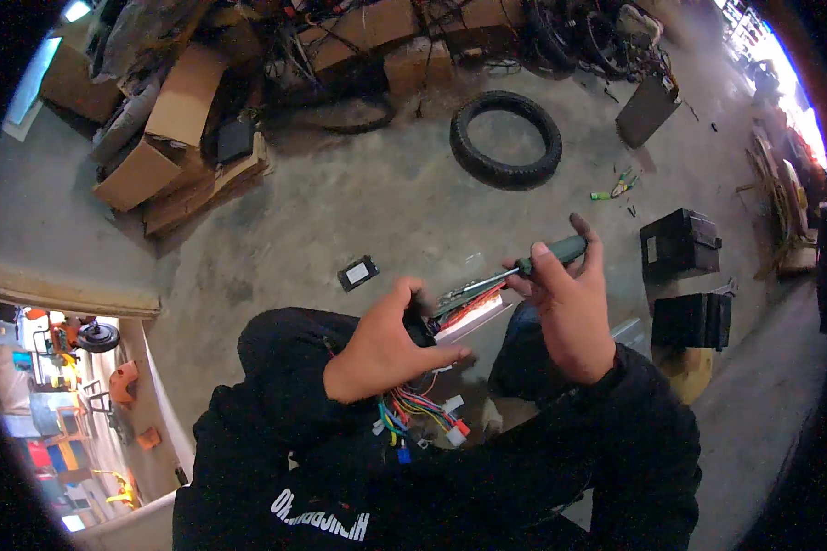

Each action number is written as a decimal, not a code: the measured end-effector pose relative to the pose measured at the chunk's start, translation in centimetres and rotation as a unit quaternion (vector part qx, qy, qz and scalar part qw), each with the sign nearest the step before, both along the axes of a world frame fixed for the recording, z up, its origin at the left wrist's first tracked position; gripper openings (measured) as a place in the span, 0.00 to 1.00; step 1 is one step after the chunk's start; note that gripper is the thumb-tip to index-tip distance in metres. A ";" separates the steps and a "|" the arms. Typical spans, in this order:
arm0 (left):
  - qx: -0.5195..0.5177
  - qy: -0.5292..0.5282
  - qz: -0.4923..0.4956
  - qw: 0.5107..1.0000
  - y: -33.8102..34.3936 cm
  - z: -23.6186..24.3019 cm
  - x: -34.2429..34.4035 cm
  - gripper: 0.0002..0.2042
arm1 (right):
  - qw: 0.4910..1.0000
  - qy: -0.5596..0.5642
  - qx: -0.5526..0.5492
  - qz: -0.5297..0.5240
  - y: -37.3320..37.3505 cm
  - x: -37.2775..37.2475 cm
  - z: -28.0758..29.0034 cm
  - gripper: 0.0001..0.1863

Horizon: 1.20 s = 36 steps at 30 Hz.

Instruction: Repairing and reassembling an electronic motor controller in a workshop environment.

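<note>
My right hand holds a screwdriver with a dark green handle, its shaft pointing left over an open metal-cased electronic unit with a circuit board edge and reddish parts. My left hand grips the left end of that unit, thumb stretched rightward along the near side; its fingertips are partly hidden. A bundle of coloured wires with plastic connectors hangs below my left hand, over my dark-clothed lap.
A small black rectangular part, a tyre, green-handled pliers and two black boxes lie around me on the concrete floor. Cardboard boxes and clutter line the back; a doorway at left shows outdoor items.
</note>
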<state>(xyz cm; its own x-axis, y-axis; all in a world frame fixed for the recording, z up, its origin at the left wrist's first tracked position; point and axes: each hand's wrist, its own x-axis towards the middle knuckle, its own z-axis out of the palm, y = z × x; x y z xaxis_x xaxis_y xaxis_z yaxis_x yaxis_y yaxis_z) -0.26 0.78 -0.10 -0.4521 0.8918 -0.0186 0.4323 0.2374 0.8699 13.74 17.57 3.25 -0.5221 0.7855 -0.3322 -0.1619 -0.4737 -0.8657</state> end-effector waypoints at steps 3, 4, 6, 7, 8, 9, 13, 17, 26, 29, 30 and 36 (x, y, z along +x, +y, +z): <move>-0.002 0.007 -0.033 0.999 -0.3 -0.1 -0.1 0.36 | 1.000 0.011 0.010 -0.016 0.7 0.3 -0.2 0.36; -0.013 0.008 -0.048 0.999 -0.5 0.0 -0.2 0.36 | 0.999 0.017 0.017 -0.022 0.9 0.3 -0.3 0.36; -0.021 0.011 -0.049 0.999 -0.4 0.0 -0.1 0.35 | 0.999 0.024 0.019 -0.029 1.7 0.6 -0.6 0.36; -0.022 0.015 -0.050 0.998 -0.3 0.0 -0.1 0.34 | 0.999 0.030 0.027 -0.036 2.1 0.8 -0.6 0.36; -0.023 0.013 -0.054 0.998 -0.3 -0.1 -0.1 0.34 | 0.998 0.028 0.026 -0.039 2.4 1.0 -0.6 0.36; -0.036 -0.017 -0.029 0.999 -0.2 0.0 -0.2 0.33 | 0.998 0.032 0.028 -0.046 2.7 1.1 -0.7 0.36; 0.013 -0.058 0.006 0.998 -0.3 -1.3 -1.3 0.28 | 0.996 0.053 0.008 -0.078 4.2 1.4 -1.1 0.36; 0.062 -0.220 0.022 0.973 0.3 0.1 -1.7 0.26 | 0.991 0.095 0.003 -0.092 6.3 1.6 -1.7 0.35; 0.142 -0.515 0.012 0.845 -0.1 3.1 -1.8 0.23 | 0.978 0.178 -0.028 -0.105 8.2 1.7 -1.3 0.09; 0.150 -0.562 0.005 0.813 -0.3 3.7 -1.8 0.21 | 0.973 0.198 -0.062 -0.097 9.4 2.3 -2.4 0.15; 0.152 -0.565 0.003 0.811 -0.2 3.5 -1.7 0.21 | 0.973 0.202 -0.072 -0.088 9.7 3.0 -2.1 0.13; 0.176 -0.615 -0.005 0.768 0.3 2.4 -1.5 0.19 | 0.976 0.195 -0.070 -0.063 10.1 4.3 -1.5 0.10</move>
